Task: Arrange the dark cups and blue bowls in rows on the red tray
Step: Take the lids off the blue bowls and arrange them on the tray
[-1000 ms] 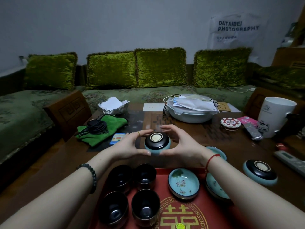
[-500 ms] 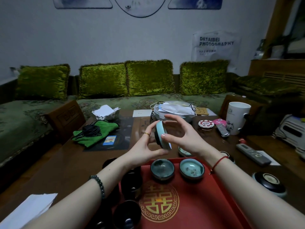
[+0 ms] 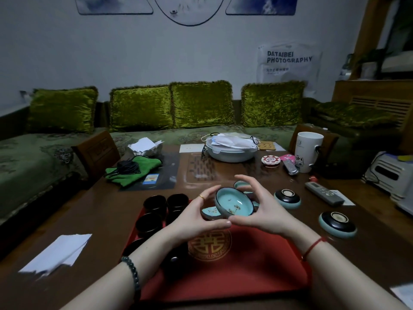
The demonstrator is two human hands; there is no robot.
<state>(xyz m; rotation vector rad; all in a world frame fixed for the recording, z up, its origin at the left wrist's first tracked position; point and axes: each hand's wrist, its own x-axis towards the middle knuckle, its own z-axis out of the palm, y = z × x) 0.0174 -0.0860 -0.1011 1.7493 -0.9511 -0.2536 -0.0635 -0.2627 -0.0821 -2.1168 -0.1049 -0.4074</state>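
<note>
At frame centre, a glazed turquoise ceramic bowl with a dark rim [image 3: 234, 204] tilts above the glossy red tray [image 3: 223, 269], pinched between left hand [image 3: 199, 218] and right hand [image 3: 261, 211]. Round glossy dark cups [image 3: 155, 203] stand left on the polished wooden table [image 3: 89, 224]; green velvet cushions [image 3: 201, 105] line the sofa behind.

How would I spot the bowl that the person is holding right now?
Start at the red tray with the gold emblem, near the front of the wooden table. Just above its far half, the left hand and right hand cradle a blue bowl. Unlike the upside-down bowls on the table to the right, it is lifted and tilted, showing its turquoise inside.
</note>
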